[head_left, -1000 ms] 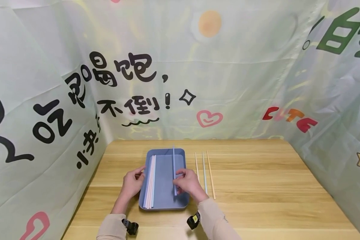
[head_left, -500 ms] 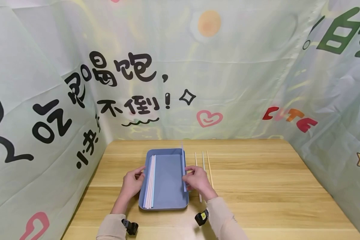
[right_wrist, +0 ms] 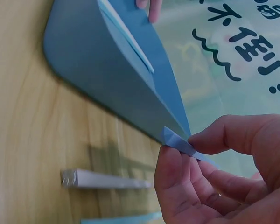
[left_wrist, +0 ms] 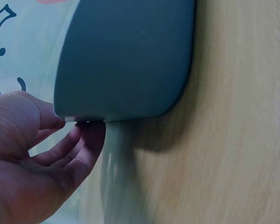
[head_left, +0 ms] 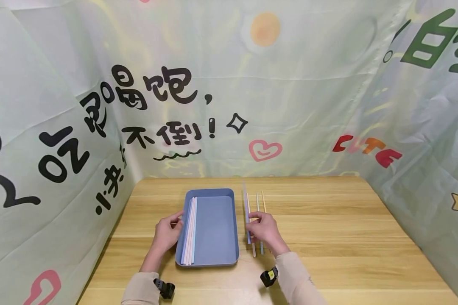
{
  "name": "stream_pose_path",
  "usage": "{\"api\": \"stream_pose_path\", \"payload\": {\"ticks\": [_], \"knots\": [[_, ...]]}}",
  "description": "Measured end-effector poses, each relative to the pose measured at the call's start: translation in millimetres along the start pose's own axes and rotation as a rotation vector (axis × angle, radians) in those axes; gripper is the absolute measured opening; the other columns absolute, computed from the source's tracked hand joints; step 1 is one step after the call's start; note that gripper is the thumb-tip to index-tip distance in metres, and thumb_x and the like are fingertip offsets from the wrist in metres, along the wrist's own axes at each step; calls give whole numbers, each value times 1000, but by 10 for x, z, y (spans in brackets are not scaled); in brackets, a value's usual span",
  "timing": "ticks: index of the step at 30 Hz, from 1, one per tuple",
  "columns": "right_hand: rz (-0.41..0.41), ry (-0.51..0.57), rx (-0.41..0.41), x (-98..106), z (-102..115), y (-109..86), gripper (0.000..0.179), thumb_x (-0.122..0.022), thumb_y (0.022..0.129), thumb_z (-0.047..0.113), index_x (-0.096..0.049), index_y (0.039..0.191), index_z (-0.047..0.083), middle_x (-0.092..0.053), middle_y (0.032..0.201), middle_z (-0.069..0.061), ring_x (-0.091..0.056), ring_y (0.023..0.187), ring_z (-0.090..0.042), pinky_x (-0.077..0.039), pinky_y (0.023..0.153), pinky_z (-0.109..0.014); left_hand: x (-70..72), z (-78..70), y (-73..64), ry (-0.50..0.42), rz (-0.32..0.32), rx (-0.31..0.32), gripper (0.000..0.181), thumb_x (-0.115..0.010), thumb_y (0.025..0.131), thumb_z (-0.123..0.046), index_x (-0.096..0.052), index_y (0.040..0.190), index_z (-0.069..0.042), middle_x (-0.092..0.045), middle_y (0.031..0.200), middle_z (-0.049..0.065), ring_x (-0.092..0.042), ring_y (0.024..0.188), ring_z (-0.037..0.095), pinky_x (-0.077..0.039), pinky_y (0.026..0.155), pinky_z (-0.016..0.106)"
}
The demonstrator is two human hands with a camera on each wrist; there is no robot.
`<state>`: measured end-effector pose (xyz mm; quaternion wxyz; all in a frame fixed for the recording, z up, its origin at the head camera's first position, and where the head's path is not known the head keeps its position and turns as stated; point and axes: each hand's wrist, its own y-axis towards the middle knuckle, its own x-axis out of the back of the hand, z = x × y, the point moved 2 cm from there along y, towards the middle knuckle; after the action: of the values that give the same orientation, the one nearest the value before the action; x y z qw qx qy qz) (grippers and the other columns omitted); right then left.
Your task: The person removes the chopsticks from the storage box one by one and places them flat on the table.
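Purple stick (right_wrist: 178, 143): in the right hand, raised above the bench, its far end reaching forward beyond the fingers and its near end poking out just below them.
Right hand (head_left: 266, 228): thumb and fingertips pinching the purple stick, to the right of the tray and apart from it.
Pale stick (head_left: 254, 250): on the bench, under the right hand, its near end showing in front of the wrist side.
Light blue stick (head_left: 261, 248): also on the bench below the right hand, which covers its middle.
Yellow stick (head_left: 264, 201): its far part visible ahead of the right hand; much of the rest hidden behind it.
Tray (head_left: 215, 233): blue, between the two hands, flat on the bench.
Left hand (head_left: 167, 234): at the tray's left side, thumb and fingers pinching the wall at the rim.
Stick bundle (head_left: 189, 233): lavender, pink and light blue, lying lengthwise inside the tray, just right of the left hand.
Wrists: a black camera (head_left: 167, 290) below the left hand, another camera (head_left: 269, 277) below the right; beige sleeves (head_left: 299, 277).
Bench (head_left: 328, 237): wood-grained, spreading beneath both hands.
Printed cloth (head_left: 309, 106): hanging beyond the hands and to either side.
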<state>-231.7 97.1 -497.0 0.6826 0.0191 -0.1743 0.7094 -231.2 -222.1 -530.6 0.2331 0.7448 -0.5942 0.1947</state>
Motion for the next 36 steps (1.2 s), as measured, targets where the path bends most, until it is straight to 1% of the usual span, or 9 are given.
{"api": "stream_pose_path", "payload": {"ticks": [5,11,14,18,22,25,29,36], "knots": [[-18,-8,-17,104,-70,-3,48,-62,83,-5,-65,131,-8,-66,85,-11,-63,61,-18,-62,58,-38,7,4,-5,-4,0,0,37,-64,98,0,-71,134,-3,-75,104,18,-69,89,21,-54,72,22],[-33,-33,-23,236,-123,14,49,-63,83,-3,-64,132,-8,-60,82,-10,-63,66,-19,-63,60,-37,6,-3,-11,-8,-8,-4,37,-65,98,0,-72,134,-2,-75,104,18,-69,89,21,-54,71,22],[-44,-48,-34,303,-157,16,48,-64,84,-3,-65,132,-8,-61,82,-10,-63,67,-20,-62,60,-37,6,0,-10,-6,-5,-7,37,-64,98,0,-71,134,-1,-75,104,19,-69,89,21,-54,71,23],[-51,-46,-42,380,-191,12,47,-64,84,-3,-65,131,-8,-64,84,-12,-65,67,-21,-62,59,-37,8,3,-6,-13,4,11,38,-64,98,-1,-71,135,-2,-75,106,19,-69,90,22,-54,72,22],[-65,-64,-47,455,-224,-2,46,-66,84,-3,-65,129,-9,-68,87,-14,-64,67,-20,-62,58,-36,1,3,-3,-10,15,27,39,-65,98,-2,-70,136,-4,-75,107,18,-69,92,22,-54,73,22],[-77,-85,-51,508,-251,-12,46,-67,84,-1,-65,129,-9,-70,89,-14,-64,65,-18,-62,58,-36,-1,1,0,-8,16,29,39,-65,98,-2,-70,136,-4,-75,107,18,-69,92,22,-54,73,22],[-80,-91,-56,575,-286,-13,48,-65,83,0,-64,131,-10,-68,86,-13,-65,60,-18,-62,57,-36,3,4,2,-10,9,26,38,-64,98,-1,-71,136,-4,-75,106,19,-68,90,22,-54,72,22],[-88,-129,-55,685,-332,-11,49,-64,83,-1,-63,131,-11,-66,87,-13,-63,57,-18,-61,55,-35,6,-12,-4,-7,4,21,38,-64,98,-1,-71,135,-4,-75,105,19,-69,89,21,-53,71,22]]}}
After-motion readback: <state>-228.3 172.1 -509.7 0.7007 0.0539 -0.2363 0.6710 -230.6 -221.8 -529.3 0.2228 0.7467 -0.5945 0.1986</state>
